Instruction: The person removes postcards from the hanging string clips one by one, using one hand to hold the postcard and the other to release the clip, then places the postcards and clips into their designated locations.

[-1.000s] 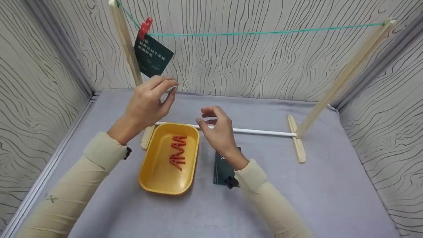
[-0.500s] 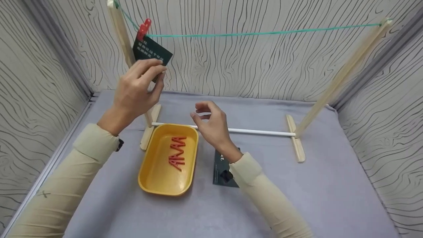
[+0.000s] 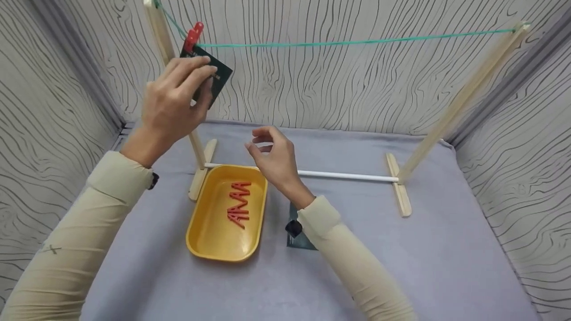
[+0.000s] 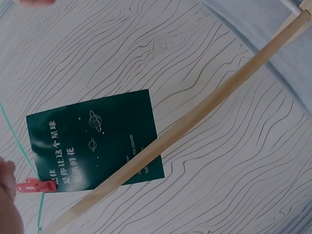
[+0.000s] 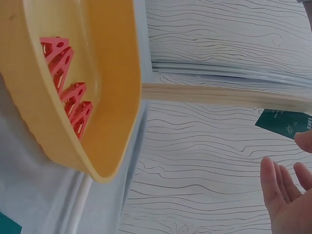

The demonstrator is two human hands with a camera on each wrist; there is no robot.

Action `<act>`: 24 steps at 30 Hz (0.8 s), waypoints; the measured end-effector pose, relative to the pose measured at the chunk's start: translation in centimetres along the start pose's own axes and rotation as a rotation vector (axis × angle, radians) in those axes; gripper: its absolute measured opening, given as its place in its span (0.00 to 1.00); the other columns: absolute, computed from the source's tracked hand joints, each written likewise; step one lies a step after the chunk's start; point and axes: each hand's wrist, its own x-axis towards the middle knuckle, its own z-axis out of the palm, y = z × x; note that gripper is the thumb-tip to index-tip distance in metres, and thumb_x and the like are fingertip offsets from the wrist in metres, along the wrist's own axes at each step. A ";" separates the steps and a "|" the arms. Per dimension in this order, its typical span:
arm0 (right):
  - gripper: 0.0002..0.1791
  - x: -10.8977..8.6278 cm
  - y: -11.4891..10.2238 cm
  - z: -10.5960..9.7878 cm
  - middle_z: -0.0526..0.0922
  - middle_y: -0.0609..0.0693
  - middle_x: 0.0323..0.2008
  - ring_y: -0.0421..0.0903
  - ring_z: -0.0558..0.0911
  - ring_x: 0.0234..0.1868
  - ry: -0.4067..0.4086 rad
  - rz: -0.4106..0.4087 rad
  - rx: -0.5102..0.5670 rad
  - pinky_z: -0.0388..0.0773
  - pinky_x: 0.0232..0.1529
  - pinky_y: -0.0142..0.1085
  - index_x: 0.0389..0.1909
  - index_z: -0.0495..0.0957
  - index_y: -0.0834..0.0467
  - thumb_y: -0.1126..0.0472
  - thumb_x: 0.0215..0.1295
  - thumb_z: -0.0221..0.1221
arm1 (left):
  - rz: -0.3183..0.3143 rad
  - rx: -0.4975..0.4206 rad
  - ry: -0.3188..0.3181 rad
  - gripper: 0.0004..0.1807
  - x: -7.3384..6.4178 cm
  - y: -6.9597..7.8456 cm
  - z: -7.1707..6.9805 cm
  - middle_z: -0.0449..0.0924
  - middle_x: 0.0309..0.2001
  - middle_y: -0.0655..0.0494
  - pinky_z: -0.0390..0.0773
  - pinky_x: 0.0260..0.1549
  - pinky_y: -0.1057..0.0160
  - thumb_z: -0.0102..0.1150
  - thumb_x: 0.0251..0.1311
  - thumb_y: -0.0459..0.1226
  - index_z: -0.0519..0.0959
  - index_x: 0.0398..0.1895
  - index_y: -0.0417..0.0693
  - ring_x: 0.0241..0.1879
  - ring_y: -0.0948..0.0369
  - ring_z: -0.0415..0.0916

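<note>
A dark green card (image 3: 223,71) with white print hangs tilted by one corner from a green string (image 3: 312,44), held there by a red clothespin (image 3: 192,39). In front of this card, in the head view, is my left hand (image 3: 171,98), fingers bent loosely with nothing between them. The left wrist view shows the whole card face (image 4: 112,131), and part of the hand sits at the left edge close to the clothespin (image 4: 36,185). My right hand (image 3: 276,160) hovers beyond the yellow tray (image 3: 212,249), its fingers loosely curved and holding nothing.
Several red clothespins (image 3: 239,205) lie in the tray. A second green card (image 3: 301,243) lies on the grey cloth (image 3: 401,272), partly beneath the right forearm. Two wooden posts, left (image 3: 158,33) and right (image 3: 464,104), bear the string; a white rod (image 3: 348,175) joins their feet.
My left hand has moved up and left, over the hanging card in the head view. The right hand has drifted slightly left and up. The card still hangs from its clothespin.
</note>
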 end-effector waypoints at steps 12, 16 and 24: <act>0.15 1.4 -0.6 3.0 0.86 0.55 0.52 0.47 0.89 0.52 -0.003 0.009 0.035 0.87 0.53 0.31 0.54 0.80 0.62 0.61 0.72 0.66 | -0.020 0.071 0.034 0.13 1.0 -2.1 -1.3 0.87 0.56 0.45 0.87 0.31 0.41 0.56 0.75 0.35 0.85 0.54 0.41 0.53 0.46 0.86; 0.16 1.7 -0.8 3.7 0.86 0.55 0.53 0.46 0.88 0.54 0.008 0.017 0.008 0.86 0.54 0.29 0.55 0.80 0.61 0.61 0.71 0.67 | -0.035 0.068 0.050 0.13 1.1 -2.5 -1.3 0.86 0.56 0.45 0.88 0.38 0.41 0.56 0.75 0.35 0.84 0.54 0.40 0.55 0.46 0.82; 0.20 2.8 -1.1 4.1 0.83 0.55 0.60 0.48 0.84 0.61 0.025 0.033 -0.010 0.84 0.59 0.30 0.60 0.78 0.60 0.61 0.70 0.68 | -0.114 0.057 -0.060 0.17 2.5 -2.7 -2.0 0.80 0.64 0.40 0.86 0.56 0.45 0.51 0.79 0.39 0.81 0.59 0.37 0.62 0.44 0.79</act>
